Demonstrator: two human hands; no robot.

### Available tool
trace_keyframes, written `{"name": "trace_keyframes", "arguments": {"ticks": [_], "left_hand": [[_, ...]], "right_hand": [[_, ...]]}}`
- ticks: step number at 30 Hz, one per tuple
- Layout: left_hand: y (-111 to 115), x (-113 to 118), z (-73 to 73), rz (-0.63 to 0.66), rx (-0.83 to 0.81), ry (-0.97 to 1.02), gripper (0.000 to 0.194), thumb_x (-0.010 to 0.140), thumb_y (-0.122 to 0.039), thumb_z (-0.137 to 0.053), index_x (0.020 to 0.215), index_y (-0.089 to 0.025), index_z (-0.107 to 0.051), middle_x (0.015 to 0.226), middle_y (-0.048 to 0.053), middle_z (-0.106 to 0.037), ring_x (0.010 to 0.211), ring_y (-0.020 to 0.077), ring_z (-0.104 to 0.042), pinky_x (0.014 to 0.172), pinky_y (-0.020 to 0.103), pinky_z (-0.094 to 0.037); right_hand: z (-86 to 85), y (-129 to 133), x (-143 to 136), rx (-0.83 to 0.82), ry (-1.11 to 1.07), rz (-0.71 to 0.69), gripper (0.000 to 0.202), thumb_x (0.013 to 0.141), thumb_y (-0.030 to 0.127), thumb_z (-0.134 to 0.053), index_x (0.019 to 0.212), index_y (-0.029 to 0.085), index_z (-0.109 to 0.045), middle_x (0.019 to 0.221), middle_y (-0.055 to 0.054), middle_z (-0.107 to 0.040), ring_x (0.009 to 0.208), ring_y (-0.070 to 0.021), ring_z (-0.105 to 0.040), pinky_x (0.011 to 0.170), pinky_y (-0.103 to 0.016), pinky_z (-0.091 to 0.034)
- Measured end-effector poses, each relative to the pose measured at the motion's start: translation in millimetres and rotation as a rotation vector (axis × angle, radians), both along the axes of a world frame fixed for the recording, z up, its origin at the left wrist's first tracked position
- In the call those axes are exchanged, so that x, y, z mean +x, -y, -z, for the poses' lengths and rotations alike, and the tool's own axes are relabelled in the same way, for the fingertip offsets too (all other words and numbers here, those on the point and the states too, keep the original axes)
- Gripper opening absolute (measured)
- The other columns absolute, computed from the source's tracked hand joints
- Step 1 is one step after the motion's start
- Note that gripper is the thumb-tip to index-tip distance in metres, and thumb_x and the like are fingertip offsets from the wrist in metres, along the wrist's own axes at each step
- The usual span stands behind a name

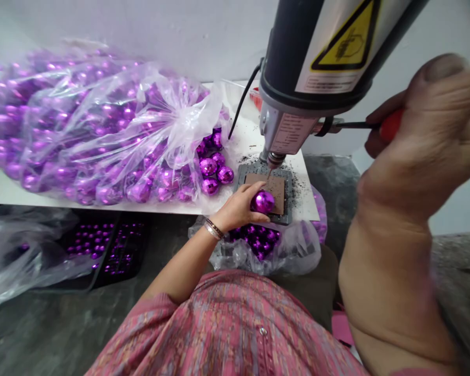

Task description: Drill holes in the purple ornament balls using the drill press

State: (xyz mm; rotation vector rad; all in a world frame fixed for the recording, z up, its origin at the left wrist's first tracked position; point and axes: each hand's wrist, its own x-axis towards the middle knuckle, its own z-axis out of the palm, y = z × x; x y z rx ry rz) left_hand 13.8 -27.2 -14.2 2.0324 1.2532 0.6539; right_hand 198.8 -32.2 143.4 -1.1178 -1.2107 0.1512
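A shiny purple faceted ball (263, 202) is gripped in my left hand (238, 207), over the front of a brown pad (278, 188) on the drill press base (285, 216). The thin bit (270, 172) under the chuck points down just behind the ball. My right hand (426, 115), raised at the right, is closed round the red knob (391, 126) of the press lever. Dark shavings lie around the base.
A large clear bag of purple balls (102, 125) covers the left of the white table (141, 207), with loose balls (219, 172) at its mouth. An open bag of balls (258, 240) sits below the front edge. Dark crates (117, 250) stand lower left.
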Motion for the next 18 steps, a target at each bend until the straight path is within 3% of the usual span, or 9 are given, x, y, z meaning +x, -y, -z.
{"name": "trace_keyframes", "arguments": {"ticks": [2, 4, 7, 10, 14, 16, 18], "left_hand": [[4, -10, -3.2, 0.034, -0.002, 0.017, 0.101, 0.063, -0.040, -0.098, 0.152, -0.023, -0.052, 0.145, 0.016, -0.061, 0.124, 0.0306, -0.064, 0.108, 0.045, -0.053], [2, -22, -8.9, -0.024, 0.034, 0.037, 0.085, 0.074, -0.044, -0.091, 0.149, -0.022, -0.056, 0.139, 0.016, -0.065, 0.112, 0.0266, -0.068, 0.100, 0.041, -0.057], [-13, -44, -20.4, -0.343, 0.182, -0.047, 0.046, 0.096, -0.031, -0.067, 0.139, -0.016, -0.063, 0.133, 0.017, -0.069, 0.117, 0.0259, -0.067, 0.105, 0.039, -0.054], [-33, -65, -31.0, -0.621, 0.246, -0.264, 0.045, 0.097, -0.016, -0.055, 0.141, -0.013, -0.061, 0.145, 0.020, -0.063, 0.130, 0.0293, -0.062, 0.112, 0.040, -0.048], [-54, -79, -37.9, -0.619, 0.003, -0.491, 0.042, 0.099, -0.035, -0.056, 0.133, -0.012, -0.064, 0.122, 0.023, -0.073, 0.116, 0.0369, -0.069, 0.099, 0.046, -0.052], [-59, -81, -39.0, -0.585, -0.068, -0.484, 0.042, 0.101, -0.046, -0.052, 0.123, -0.013, -0.068, 0.110, 0.021, -0.075, 0.109, 0.0370, -0.070, 0.095, 0.046, -0.052], [-61, -83, -40.2, -0.547, -0.074, -0.373, 0.039, 0.102, -0.045, -0.051, 0.119, -0.015, -0.068, 0.105, 0.017, -0.075, 0.102, 0.0325, -0.069, 0.092, 0.042, -0.052]], "right_hand": [[4.9, 0, 0, 0.012, -0.016, 0.004, 0.043, 0.094, 0.031, -0.027, 0.060, 0.009, -0.039, 0.053, 0.008, -0.034, 0.062, 0.0096, -0.047, 0.064, -0.013, -0.031], [8.5, 2, 0, -0.028, -0.027, 0.018, 0.045, 0.092, 0.031, -0.018, 0.062, 0.007, -0.041, 0.057, 0.009, -0.039, 0.067, 0.0099, -0.050, 0.063, -0.016, -0.028], [8.3, 5, 0, -0.087, -0.049, 0.020, 0.044, 0.093, 0.035, -0.024, 0.062, 0.007, -0.039, 0.060, 0.008, -0.042, 0.070, 0.0093, -0.048, 0.063, -0.021, -0.024], [5.5, 7, -1, -0.086, -0.070, 0.007, 0.045, 0.093, 0.039, -0.036, 0.061, 0.007, -0.034, 0.058, 0.007, -0.039, 0.067, 0.0092, -0.042, 0.062, -0.022, -0.023], [7.7, 2, -1, 0.003, -0.035, -0.009, 0.042, 0.096, 0.033, -0.034, 0.061, 0.011, -0.031, 0.057, 0.008, -0.037, 0.060, 0.0088, -0.041, 0.062, -0.020, -0.026], [11.3, -2, 0, 0.080, -0.011, -0.030, 0.039, 0.100, 0.029, -0.037, 0.064, 0.014, -0.032, 0.055, 0.008, -0.036, 0.056, 0.0067, -0.039, 0.062, -0.019, -0.029], [14.9, -6, 1, 0.108, 0.001, -0.024, 0.043, 0.101, 0.036, -0.044, 0.065, 0.016, -0.032, 0.057, 0.007, -0.038, 0.054, 0.0040, -0.037, 0.064, -0.021, -0.031]]}}
